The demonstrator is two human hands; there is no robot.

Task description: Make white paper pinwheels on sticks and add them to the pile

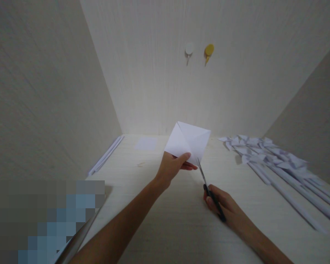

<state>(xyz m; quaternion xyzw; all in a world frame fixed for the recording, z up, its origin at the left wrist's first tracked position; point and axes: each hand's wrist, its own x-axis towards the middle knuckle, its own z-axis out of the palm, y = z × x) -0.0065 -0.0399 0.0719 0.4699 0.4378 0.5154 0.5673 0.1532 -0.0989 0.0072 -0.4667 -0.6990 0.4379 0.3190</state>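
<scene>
Straight ahead, the pale table (pixel 159 205) runs back to a wall where a white hook (pixel 189 49) and a yellow hook (pixel 209 50) hang side by side. At the right of the table lies a heap of paper pinwheels (pixel 275 161) on long white sticks, their stems slanting toward the near right; along the left wall lies a bundle of white strips (pixel 106 156), and a small flat paper sheet (pixel 145 143) rests near the back edge. Both forearms reach forward from below. The left hand (pixel 172 167) is raised above the table, its grip closed on the lower corner of a creased white paper square (pixel 187 141), thumb on the near face and fingers behind it. The square stands tilted like a diamond, with fold lines crossing it diagonally. The right hand (pixel 222 205) is lower and nearer, its grip closed around the dark handles of the scissors (pixel 207 187). Their long axis runs from the handles up and to the left, with the blade tips pointing at the square's bottom corner, just beside the left fingers.
</scene>
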